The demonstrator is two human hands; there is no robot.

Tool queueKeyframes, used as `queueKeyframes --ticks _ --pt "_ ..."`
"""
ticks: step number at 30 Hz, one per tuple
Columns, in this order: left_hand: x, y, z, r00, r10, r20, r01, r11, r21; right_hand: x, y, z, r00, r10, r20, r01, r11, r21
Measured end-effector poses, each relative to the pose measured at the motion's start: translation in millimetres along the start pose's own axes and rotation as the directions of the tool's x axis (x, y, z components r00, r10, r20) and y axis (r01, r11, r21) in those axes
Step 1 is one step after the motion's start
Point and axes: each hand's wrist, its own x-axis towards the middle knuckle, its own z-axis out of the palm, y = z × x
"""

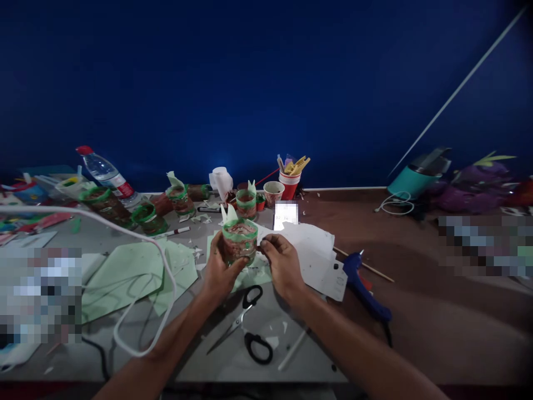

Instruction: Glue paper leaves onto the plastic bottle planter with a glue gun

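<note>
My left hand (pixel 220 268) is wrapped around a small clear cup (pixel 240 244) with a green rim and reddish-brown patches. Pale pointed paper pieces stand up from the cup's back left rim. Close beside the cup's right side is my right hand (pixel 283 264), its thumb and forefinger pinched together near a small dark bit. What that pinch holds is too small to name. Open-bladed scissors (pixel 239 322) with black handles lie on the table below my hands. Pale green paper (pixel 258 276) lies under the cup, and white paper sheets (pixel 316 255) spread to the right.
A blue glue gun (pixel 368 291) and a wooden stick (pixel 381 272) lie at right. Several similar cups (pixel 181 200) stand behind, near a water bottle (pixel 108 175) and a red cup of tools (pixel 289 186). A white cable (pixel 164 261) loops across the left side.
</note>
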Motion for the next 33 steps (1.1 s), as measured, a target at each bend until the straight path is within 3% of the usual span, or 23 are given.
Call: queueKeyframes --ticks 3,8,14,22,28,33 --pt "1.7 -1.8 -0.7 0.999 -0.046 -0.024 0.044 0.998 -0.049 0.3 -0.3 -1.7 1.000 0.011 0.014 -0.011 0.998 -0.054" --pt "-1.3 -5.0 -4.9 0.999 -0.033 -0.043 0.037 0.994 0.099 -2.9 -1.5 -0.6 0.994 -0.094 0.063 0.108 0.953 -0.281" --pt "-7.2 -3.4 -4.0 0.995 0.100 -0.016 -0.088 0.935 0.343 -5.4 -8.2 1.9 0.995 -0.096 0.031 0.101 0.915 -0.391" --pt "-14.1 -2.8 -2.4 0.980 0.200 -0.008 -0.174 0.870 0.462 1.8 -15.2 -0.6 0.994 -0.061 0.086 0.097 0.847 -0.523" --pt "-16.3 -2.6 -3.0 0.976 0.217 0.010 -0.197 0.862 0.466 -1.6 -11.6 -1.6 0.989 -0.063 0.131 0.116 0.886 -0.448" --pt "-10.6 3.8 -2.8 0.996 0.087 -0.021 -0.077 0.953 0.292 -5.3 -9.9 0.5 0.992 -0.087 0.086 0.111 0.941 -0.321"
